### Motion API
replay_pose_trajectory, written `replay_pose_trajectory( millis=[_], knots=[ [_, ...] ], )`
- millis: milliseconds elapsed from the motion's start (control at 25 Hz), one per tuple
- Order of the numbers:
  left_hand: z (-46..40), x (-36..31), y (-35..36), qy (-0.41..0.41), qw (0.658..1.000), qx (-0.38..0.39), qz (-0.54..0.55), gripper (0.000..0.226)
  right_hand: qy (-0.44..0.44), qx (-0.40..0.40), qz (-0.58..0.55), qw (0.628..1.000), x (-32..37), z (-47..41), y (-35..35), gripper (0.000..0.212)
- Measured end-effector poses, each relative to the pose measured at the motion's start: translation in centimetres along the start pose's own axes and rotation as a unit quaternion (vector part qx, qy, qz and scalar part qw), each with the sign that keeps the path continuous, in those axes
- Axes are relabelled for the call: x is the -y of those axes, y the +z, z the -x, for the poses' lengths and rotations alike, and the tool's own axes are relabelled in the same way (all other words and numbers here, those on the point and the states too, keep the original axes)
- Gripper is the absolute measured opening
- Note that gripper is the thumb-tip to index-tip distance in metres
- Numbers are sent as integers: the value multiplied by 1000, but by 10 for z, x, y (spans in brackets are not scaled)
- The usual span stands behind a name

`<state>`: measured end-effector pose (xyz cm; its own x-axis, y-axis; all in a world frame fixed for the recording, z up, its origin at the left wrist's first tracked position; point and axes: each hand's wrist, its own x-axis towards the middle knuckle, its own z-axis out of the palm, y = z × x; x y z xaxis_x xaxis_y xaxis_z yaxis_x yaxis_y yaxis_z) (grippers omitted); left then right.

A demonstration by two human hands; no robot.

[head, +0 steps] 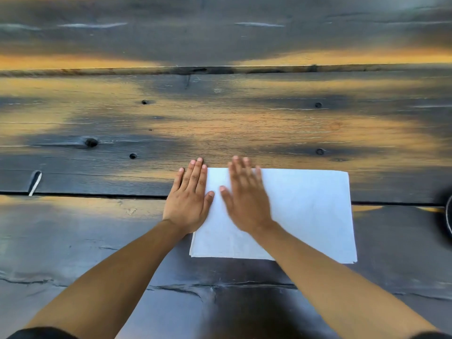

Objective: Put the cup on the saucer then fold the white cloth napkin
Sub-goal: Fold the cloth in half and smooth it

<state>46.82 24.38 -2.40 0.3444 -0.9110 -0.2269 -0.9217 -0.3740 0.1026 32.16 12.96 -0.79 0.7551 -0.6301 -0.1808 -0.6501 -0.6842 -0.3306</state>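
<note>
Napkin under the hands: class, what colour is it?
Plain white, no pattern; the napkin shows clearly in the head view.

The whole view is filled by a bench (244, 123) built of wide dark wooden planks that run from left to right. The wood is seen to be weathered, grey-black in most places, with warm orange light thrown across it in patches. A long seam (220, 69) between planks is taken here as the landmark. Below the seam, several small dark knots (91, 142) are scattered over the grain. Further below it, a second narrow gap (97, 195) is crossed at the left by a pale strip (35, 182). Nearest the camera, cracks (181, 288) are seen in the surface. Above the seam, faint pale streaks are blurred.
</note>
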Motion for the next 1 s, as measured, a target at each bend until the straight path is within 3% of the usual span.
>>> replay_pose_trajectory(
  millis=[80,160,240,400,520,680,760,880,1000],
  knots=[
    [0,1,1,4,1000,2,0,70,-53,29,28,998,16,-4,11,67],
    [1,1,1,5,1000,3,-5,70,-67,29,70,995,-11,0,8,63],
    [0,1,0,2,1000,10,-5,70,-33,15,99,994,-62,11,-4,63],
    [0,0,1,-6,1000,16,-2,69,128,0,99,987,-168,50,-34,69],
    [-2,1,-1,-4,1000,31,-2,71,143,12,84,986,-187,57,-41,74],
    [10,-6,-15,-47,996,2,73,70,152,-25,79,985,-141,50,-42,72],
    [32,-17,-16,-36,996,-25,83,68,102,-35,45,993,-92,50,-33,67],
    [70,-31,3,49,998,-2,39,65,-15,-6,1,1000,-7,58,-6,63],
    [80,-33,15,34,999,24,5,66,-59,42,21,997,27,69,18,61]
  ],
)
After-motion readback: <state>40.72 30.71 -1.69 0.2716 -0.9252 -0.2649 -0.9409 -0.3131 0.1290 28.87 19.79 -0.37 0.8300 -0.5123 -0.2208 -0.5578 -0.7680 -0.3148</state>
